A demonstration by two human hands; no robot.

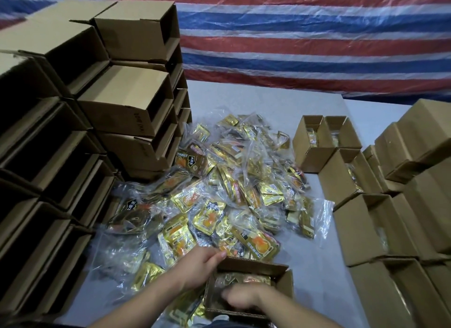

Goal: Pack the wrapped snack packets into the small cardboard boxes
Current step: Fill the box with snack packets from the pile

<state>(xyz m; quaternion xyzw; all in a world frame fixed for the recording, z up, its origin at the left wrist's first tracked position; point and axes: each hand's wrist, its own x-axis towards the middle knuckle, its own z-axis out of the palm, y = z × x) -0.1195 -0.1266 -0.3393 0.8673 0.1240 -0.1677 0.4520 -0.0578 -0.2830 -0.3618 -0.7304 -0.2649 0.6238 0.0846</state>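
Head view: an open small cardboard box [249, 286] sits at the near edge of the grey table [268, 103], partly on top of loose packets. Left hand [200, 266] grips the box's far-left wall, fingertips curled over the rim. Right hand [244, 297] is inside the box, resting on a gold wrapped snack packet [240, 279]; motion blur, so whether its fingers are spread or pinching cannot be told. A pile of snack packets [219, 188] in clear bags covers the table centre. Stacked empty boxes [127, 103] lie on their sides at left. Filled open boxes [327, 137] stand in rows at right. Striped tarpaulin [305, 34] hangs behind.
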